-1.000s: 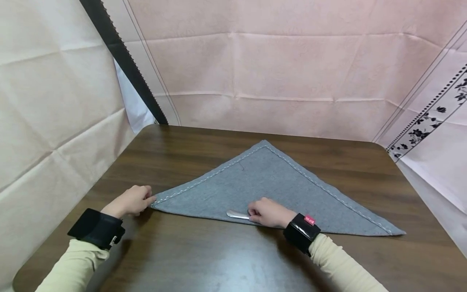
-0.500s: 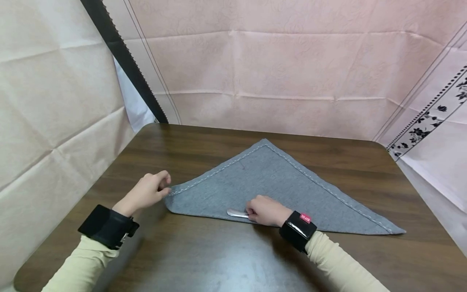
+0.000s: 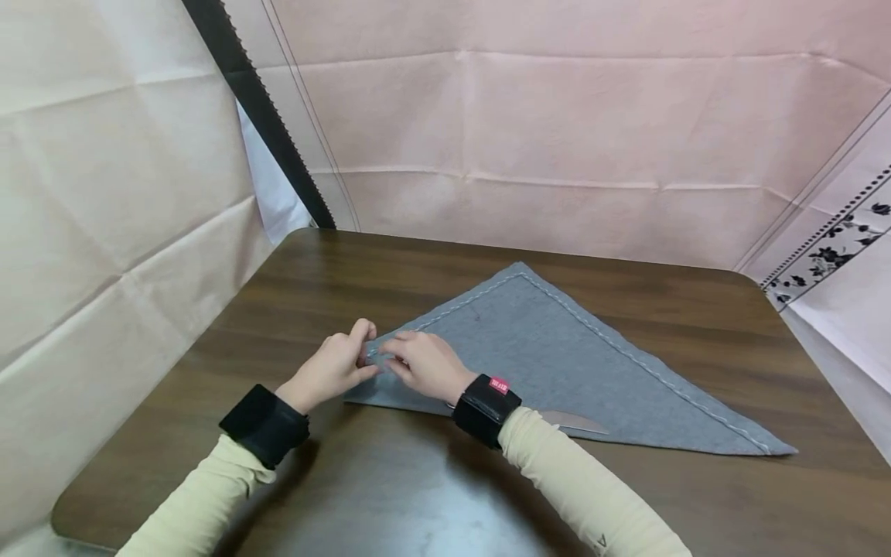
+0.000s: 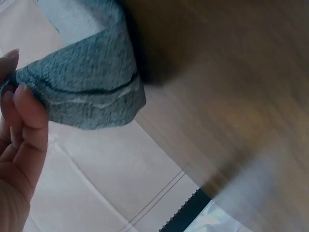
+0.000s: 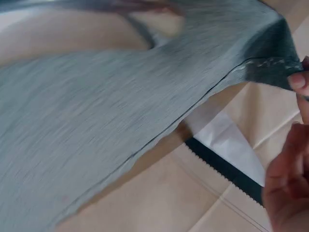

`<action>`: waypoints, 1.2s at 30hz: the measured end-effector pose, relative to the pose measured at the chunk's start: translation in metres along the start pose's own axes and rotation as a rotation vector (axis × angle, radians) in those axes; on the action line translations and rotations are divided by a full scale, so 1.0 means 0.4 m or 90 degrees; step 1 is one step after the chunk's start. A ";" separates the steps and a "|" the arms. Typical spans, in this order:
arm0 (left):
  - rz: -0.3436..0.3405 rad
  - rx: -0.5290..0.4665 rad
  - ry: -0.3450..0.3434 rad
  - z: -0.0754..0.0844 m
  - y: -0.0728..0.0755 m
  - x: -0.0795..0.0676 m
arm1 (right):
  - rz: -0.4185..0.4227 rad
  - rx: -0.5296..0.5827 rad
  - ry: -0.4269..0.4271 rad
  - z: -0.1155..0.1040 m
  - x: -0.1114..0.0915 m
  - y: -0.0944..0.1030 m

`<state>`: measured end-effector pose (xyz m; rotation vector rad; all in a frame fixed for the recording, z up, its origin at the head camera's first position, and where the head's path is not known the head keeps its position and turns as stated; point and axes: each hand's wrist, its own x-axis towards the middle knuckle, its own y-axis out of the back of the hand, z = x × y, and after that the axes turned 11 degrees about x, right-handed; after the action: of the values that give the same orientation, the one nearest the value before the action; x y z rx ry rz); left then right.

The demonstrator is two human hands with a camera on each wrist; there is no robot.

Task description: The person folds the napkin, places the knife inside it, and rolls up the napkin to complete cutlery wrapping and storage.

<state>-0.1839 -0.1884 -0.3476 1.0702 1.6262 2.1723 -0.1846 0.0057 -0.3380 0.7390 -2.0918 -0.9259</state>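
Note:
A grey-blue cloth napkin (image 3: 557, 356) with pale stitching along two edges lies folded in a triangle on the table. My left hand (image 3: 327, 375) pinches its left corner, lifted and bent over; the left wrist view shows the raised cloth fold (image 4: 91, 82) at those fingers. My right hand (image 3: 428, 363) is beside the left one above the cloth, thumb and fingers apart, with nothing seen between them. A table knife (image 3: 574, 422) lies on the napkin near its front edge, partly hidden under the right wrist; its shiny blade (image 5: 72, 34) also appears in the right wrist view.
The brown wooden table (image 3: 390, 495) has rounded corners. Pale creased cloth sheets (image 3: 557, 116) hang behind and to the left of it, with a dark jagged-edged strip (image 3: 264, 116) at the back left.
My left hand has brought the napkin's left corner up and to the right. My right hand has let go of the knife handle and moved left towards the left hand.

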 end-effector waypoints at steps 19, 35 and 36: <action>-0.080 0.165 0.089 0.030 -0.017 -0.019 | 0.111 0.103 -0.082 -0.001 -0.001 -0.033; -0.116 0.175 0.112 0.058 -0.027 -0.007 | 0.104 -0.156 0.106 0.014 -0.038 -0.015; -0.115 0.168 0.114 0.060 -0.027 -0.006 | 0.120 -0.174 0.121 0.016 -0.038 -0.016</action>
<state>-0.1689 -0.1683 -0.3555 0.7699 2.0476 2.0272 -0.1795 0.0154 -0.3518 0.4601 -1.7886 -0.9705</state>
